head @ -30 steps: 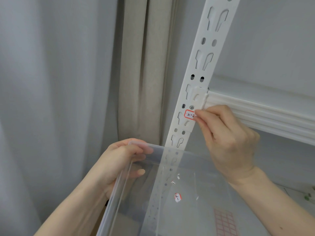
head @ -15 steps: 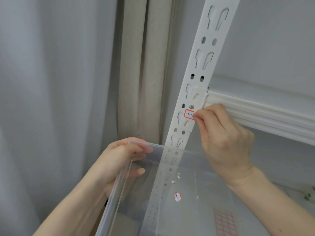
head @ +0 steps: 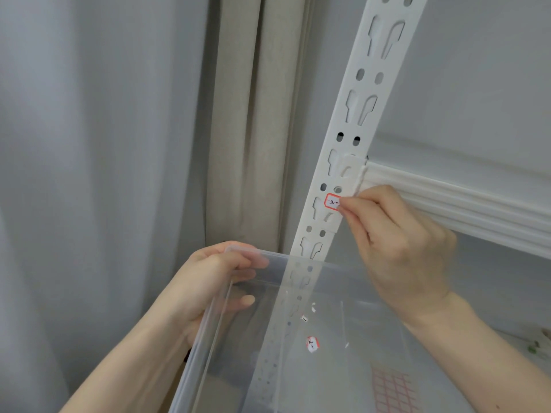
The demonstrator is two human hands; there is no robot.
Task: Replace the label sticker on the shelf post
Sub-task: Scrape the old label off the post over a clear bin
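Head view: my right hand (head: pixel 399 248), centre-right of frame, fingertips pinching right edge of small red-bordered white label sticker (head: pixel 332 201) on white slotted metal shelf post (head: pixel 354 135). My left hand (head: pixel 214 281), lower centre-left, fingers curled over rim of clear plastic bin (head: pixel 208 332). Torn red-edged sticker scrap (head: pixel 312 344) lying inside bin. Red-grid sticker sheet (head: pixel 393 391) at lower right, seen through bin.

Right hand (head: pixel 399 248) pinching the right edge of a red-bordered label sticker (head: pixel 332 201) on the white shelf post (head: pixel 354 138). Left hand (head: pixel 208 281) gripping the clear plastic bin (head: pixel 208 332) rim, below and left of that pinch. Torn sticker piece (head: pixel 312 344) inside bin.
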